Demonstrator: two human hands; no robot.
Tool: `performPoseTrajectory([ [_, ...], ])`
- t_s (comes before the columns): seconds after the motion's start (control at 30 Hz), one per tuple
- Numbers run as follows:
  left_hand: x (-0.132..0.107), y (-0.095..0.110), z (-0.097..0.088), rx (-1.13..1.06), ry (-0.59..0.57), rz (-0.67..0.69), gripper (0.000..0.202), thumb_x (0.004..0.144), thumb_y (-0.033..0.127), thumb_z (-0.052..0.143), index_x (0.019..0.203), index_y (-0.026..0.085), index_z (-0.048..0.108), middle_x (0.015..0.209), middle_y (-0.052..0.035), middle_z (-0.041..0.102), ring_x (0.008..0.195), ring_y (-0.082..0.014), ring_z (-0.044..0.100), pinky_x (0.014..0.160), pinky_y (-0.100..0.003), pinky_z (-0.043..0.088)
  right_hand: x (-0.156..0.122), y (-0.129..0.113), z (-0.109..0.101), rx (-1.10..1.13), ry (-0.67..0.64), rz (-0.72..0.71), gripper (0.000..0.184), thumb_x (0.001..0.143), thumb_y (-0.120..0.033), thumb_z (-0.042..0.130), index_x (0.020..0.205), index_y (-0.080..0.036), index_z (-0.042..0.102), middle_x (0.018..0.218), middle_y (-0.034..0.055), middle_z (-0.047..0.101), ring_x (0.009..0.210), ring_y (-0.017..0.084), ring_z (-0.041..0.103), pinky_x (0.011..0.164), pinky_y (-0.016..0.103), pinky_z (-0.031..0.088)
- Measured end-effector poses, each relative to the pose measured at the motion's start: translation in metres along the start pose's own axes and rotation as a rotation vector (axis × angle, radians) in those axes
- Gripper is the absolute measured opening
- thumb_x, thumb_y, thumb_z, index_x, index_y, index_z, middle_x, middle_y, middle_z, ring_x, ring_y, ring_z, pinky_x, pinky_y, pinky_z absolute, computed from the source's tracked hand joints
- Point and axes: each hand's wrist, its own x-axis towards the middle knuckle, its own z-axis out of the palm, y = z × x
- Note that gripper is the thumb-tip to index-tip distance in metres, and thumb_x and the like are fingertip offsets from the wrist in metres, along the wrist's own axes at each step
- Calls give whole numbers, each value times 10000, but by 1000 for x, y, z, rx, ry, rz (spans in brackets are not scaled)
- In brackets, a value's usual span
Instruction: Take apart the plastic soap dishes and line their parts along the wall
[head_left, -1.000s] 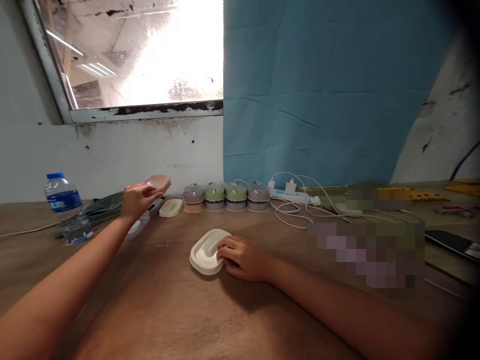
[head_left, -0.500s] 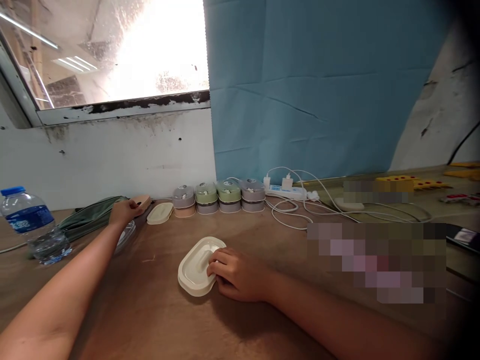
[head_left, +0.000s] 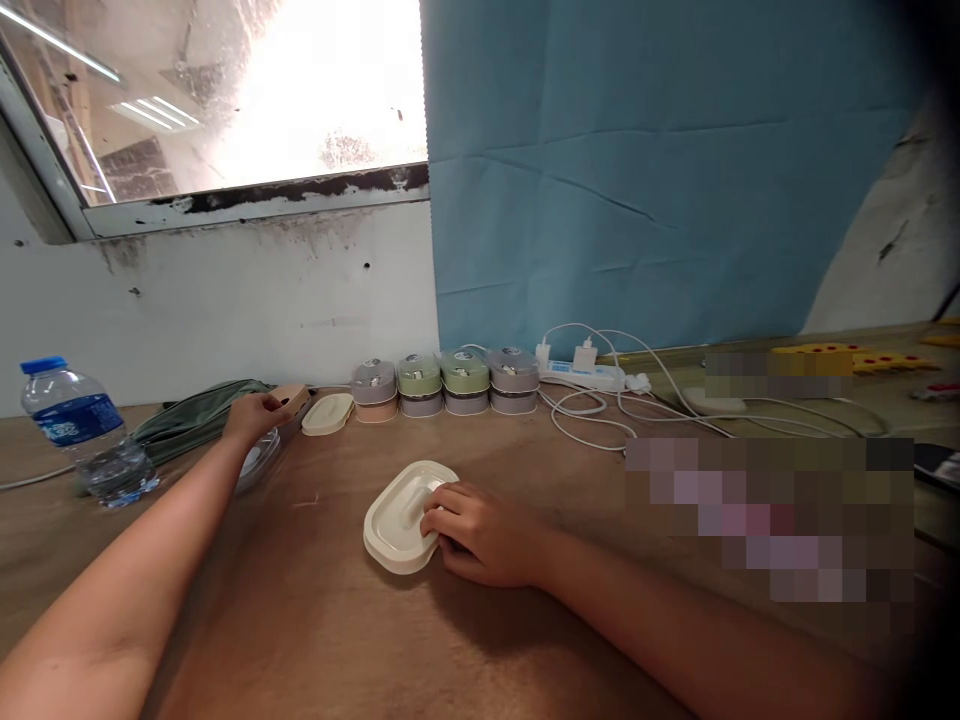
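Wooden table (head_left: pixel 315 620) | window (head_left: pixel 225 100) | blue sheet (head_left: pixel 637 170) | white wall (head_left: pixel 225 300)

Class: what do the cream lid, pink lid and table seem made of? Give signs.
Cream lid: likely plastic, smooth matt, moulded rounded rim. Pink lid: probably the same plastic, partly hidden by the left hand. Table: seemingly wood, brown, dull, faint grain.

You faced a scuffed white wall (head_left: pixel 225 300) under a glaring window (head_left: pixel 300 90) (frame peeling), a blue sheet (head_left: pixel 637 170) hanging to its right, brown wooden worktop (head_left: pixel 315 620) below.
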Motion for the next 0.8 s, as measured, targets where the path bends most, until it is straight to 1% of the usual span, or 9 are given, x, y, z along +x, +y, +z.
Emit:
performPoseTrajectory([
  [0.07,-5,7,-3,-8,57,6,423,590,439,607,888,140,620,902,-75,634,849,-249,571,651,-273,397,0,0,0,20,2,3,187,739,-95,460,886,-164,551,882,81,568,834,177,501,788,297,415],
  [0.13,-15,18,-5,-42,145,70,427,627,424,587,933,128,601,964,-91,609,901,-258,556,718,-292,412,1,0,0,43,-2,10,204,731,-87,464,901,-163,547,894,83,568,839,178,502,801,306,416],
  [0.23,-47,39,-9,-129,175,363,321,706,359,533,927,133,588,1010,-96,570,967,-234,528,853,-307,390,2,0,0,83,-19,29,238,719,-73,469,928,-162,541,927,88,564,861,179,507,798,306,426],
  [0.33,-100,62,-13,-248,95,647,242,741,317,524,920,163,575,1015,-80,555,999,-211,507,900,-314,378,2,-1,0,97,-32,35,254,725,-69,462,949,-160,541,963,93,560,902,183,510,814,311,426],
  [0.43,-157,81,-15,-374,-65,858,204,789,296,491,934,181,578,1038,-82,558,1009,-190,505,936,-321,364,2,-2,0,62,-28,24,243,735,-76,461,945,-158,550,961,88,567,913,190,510,849,336,410],
  [0.53,-193,95,-12,-404,-217,1123,253,761,273,542,1002,212,590,1042,-67,593,1020,-193,509,1021,-361,270,3,-2,1,28,-25,2,228,744,-80,459,934,-157,560,939,79,577,894,183,512,853,335,407],
  [0.6,-203,99,-8,-409,-273,1179,268,749,242,550,1013,222,599,1014,-59,611,983,-188,523,990,-349,307,3,-2,1,7,-27,-11,227,752,-78,453,934,-156,564,931,75,582,889,176,513,852,327,408],
  [0.7,-204,99,0,-411,-310,1110,278,755,207,530,1022,213,607,957,-62,616,903,-176,535,853,-294,407,3,-3,-1,-37,-39,-21,221,764,-85,450,938,-156,566,925,74,587,898,172,515,865,327,405],
  [0.8,-203,97,3,-387,-320,1046,246,794,234,496,1000,202,627,937,-71,608,870,-171,535,796,-270,423,2,-5,-2,-100,-10,-32,233,764,-100,456,964,-160,560,959,80,583,942,179,511,893,346,395],
])
